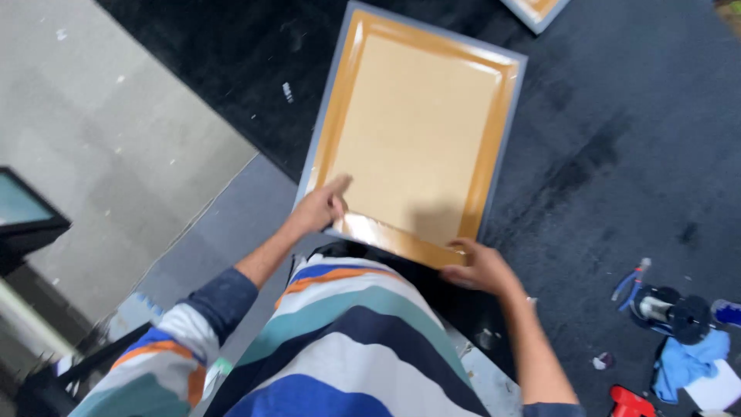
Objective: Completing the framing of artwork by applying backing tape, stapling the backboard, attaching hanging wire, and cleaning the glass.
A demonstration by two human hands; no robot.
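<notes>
Dark worktable point(617, 154), grey floor point(93, 139)

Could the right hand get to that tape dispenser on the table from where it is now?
Probably yes. The right hand rests on the near edge of the taped frame, and the tape dispenser lies to its right on the dark table, with nothing between them.
</notes>
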